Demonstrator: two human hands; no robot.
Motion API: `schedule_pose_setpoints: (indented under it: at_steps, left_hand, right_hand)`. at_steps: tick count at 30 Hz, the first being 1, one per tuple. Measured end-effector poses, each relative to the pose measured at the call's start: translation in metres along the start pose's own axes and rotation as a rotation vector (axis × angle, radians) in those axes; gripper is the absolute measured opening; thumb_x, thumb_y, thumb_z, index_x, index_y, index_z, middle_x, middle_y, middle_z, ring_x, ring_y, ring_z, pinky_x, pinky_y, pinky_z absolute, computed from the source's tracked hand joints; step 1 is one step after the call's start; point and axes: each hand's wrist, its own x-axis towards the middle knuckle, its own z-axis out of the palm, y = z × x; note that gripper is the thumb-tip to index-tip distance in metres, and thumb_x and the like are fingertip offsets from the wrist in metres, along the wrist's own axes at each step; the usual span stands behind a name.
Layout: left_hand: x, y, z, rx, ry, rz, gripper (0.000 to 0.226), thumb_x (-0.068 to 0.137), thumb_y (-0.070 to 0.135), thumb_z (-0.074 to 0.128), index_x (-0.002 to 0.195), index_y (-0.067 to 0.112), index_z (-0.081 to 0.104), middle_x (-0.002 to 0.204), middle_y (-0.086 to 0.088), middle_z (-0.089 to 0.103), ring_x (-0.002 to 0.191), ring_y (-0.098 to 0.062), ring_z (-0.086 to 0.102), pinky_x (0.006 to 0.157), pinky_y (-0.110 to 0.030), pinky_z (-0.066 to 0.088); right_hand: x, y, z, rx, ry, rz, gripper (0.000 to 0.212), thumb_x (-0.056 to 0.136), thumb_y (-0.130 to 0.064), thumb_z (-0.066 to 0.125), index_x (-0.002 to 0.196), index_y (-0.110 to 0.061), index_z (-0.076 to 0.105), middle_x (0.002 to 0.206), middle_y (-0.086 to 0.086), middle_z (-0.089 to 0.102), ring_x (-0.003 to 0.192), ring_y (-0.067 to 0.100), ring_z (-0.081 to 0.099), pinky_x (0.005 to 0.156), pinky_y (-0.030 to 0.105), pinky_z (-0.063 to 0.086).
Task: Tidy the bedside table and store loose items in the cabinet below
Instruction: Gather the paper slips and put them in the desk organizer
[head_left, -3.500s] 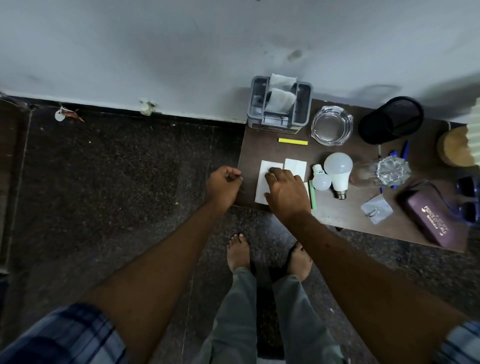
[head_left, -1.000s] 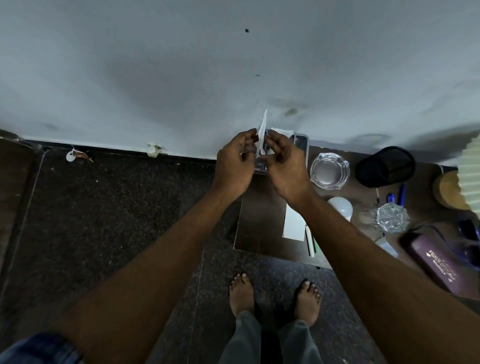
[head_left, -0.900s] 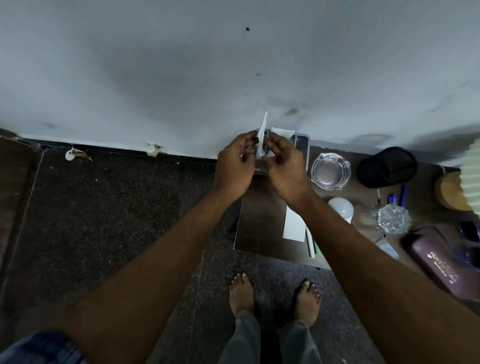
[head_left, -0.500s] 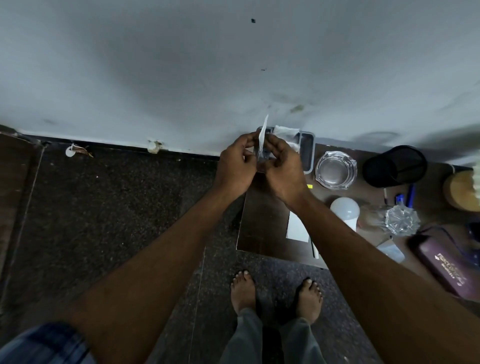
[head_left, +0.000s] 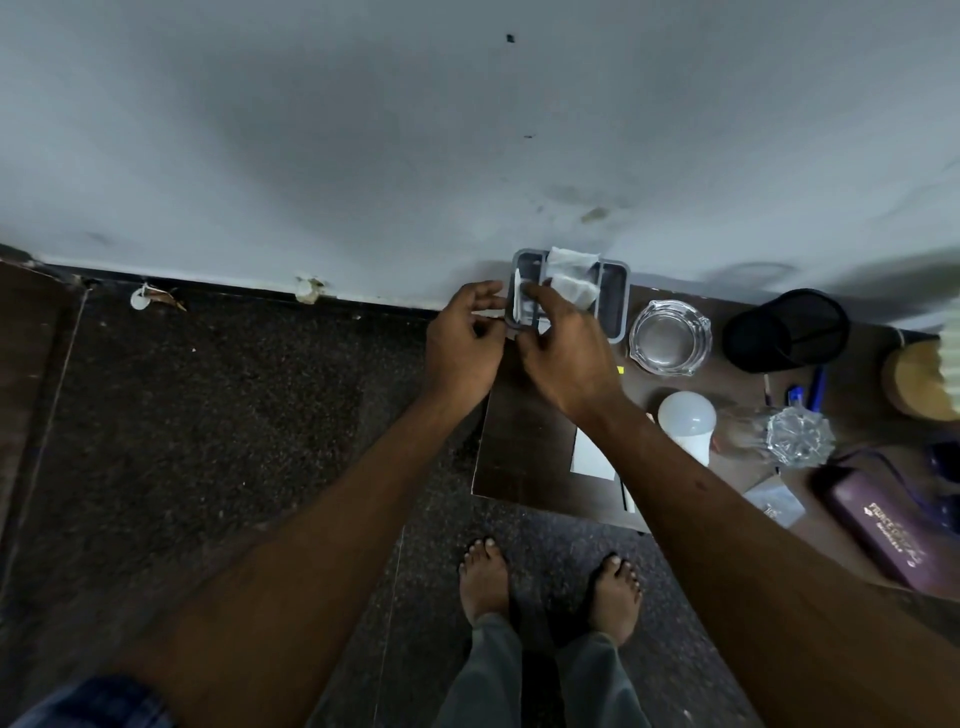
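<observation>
Reaches with the right hand (head_left: 566, 358) over the grey organizer (head_left: 618, 306) at the back left corner of the bedside table (head_left: 519, 457), hard against the wall. Pinches a white paper slip (head_left: 518, 304) between thumb and curled fingertips, remaining fingers bent close above it. Holds the slip on edge, long axis upright, lower end down inside the organizer's leftmost compartment, upper end pointing up along the wall. Has the left hand (head_left: 462, 343) just beside the organizer's left wall, fingers loosely curled, forefinger and thumb stretched toward the rim; cannot tell, in so dim a view, whether touching it or gripping anything. Elsewhere: white sachets (head_left: 571, 275) in the middle compartment, a glass ashtray (head_left: 670, 338) just right of the organizer, a white bulb (head_left: 685, 421) and a white card (head_left: 592, 457) nearer the front edge.
</observation>
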Motion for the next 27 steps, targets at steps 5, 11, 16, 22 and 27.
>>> schedule_pose_setpoints:
  at_steps: [5, 11, 16, 22, 27]
  left_hand:
    - [-0.011, -0.007, -0.001, -0.022, 0.06, -0.053, 0.039, 0.086, -0.003, 0.059, 0.119, 0.016, 0.066, 0.103, 0.002, 0.073, 0.095, -0.01, 0.07, 0.084, -0.024, 0.056]
    - [-0.034, -0.023, 0.004, -0.022, 0.073, -0.13, 0.032, 0.087, -0.001, 0.062, 0.113, 0.015, 0.068, 0.098, 0.001, 0.073, 0.092, -0.01, 0.069, 0.084, -0.023, 0.056]
    - [-0.062, -0.032, 0.023, 0.0, -0.007, -0.189, 0.026, 0.086, 0.001, 0.064, 0.106, 0.014, 0.072, 0.092, 0.0, 0.075, 0.086, -0.011, 0.07, 0.083, -0.026, 0.056]
    - [-0.091, -0.064, 0.064, 0.003, -0.193, -0.279, 0.029, 0.081, 0.001, 0.064, 0.103, 0.015, 0.074, 0.095, 0.0, 0.077, 0.095, -0.017, 0.073, 0.095, -0.043, 0.056]
    - [-0.101, -0.074, 0.083, 0.006, -0.265, -0.342, 0.031, 0.089, 0.004, 0.063, 0.118, 0.011, 0.072, 0.11, -0.004, 0.075, 0.105, -0.018, 0.07, 0.101, -0.042, 0.053]
  right_hand:
    - [-0.013, 0.005, -0.005, 0.031, 0.049, 0.027, 0.046, 0.087, -0.015, 0.06, 0.133, -0.025, 0.061, 0.109, 0.004, 0.075, 0.087, 0.024, 0.072, 0.073, 0.028, 0.051]
    - [-0.043, 0.016, -0.005, 0.088, 0.051, 0.059, 0.033, 0.091, -0.02, 0.063, 0.124, -0.023, 0.064, 0.105, 0.001, 0.074, 0.09, 0.022, 0.071, 0.078, 0.038, 0.058]
    - [-0.083, 0.031, -0.001, 0.109, 0.023, 0.101, 0.033, 0.092, -0.017, 0.065, 0.125, -0.02, 0.064, 0.114, 0.004, 0.071, 0.101, 0.025, 0.067, 0.086, 0.031, 0.053]
    - [-0.124, 0.062, 0.017, 0.136, -0.006, 0.186, 0.035, 0.091, -0.01, 0.059, 0.126, -0.015, 0.061, 0.12, 0.007, 0.068, 0.107, 0.027, 0.065, 0.09, 0.042, 0.054]
    - [-0.139, 0.08, 0.025, 0.102, -0.108, 0.303, 0.066, 0.091, -0.007, 0.058, 0.154, -0.005, 0.037, 0.153, 0.013, 0.047, 0.141, 0.028, 0.043, 0.117, 0.04, 0.036]
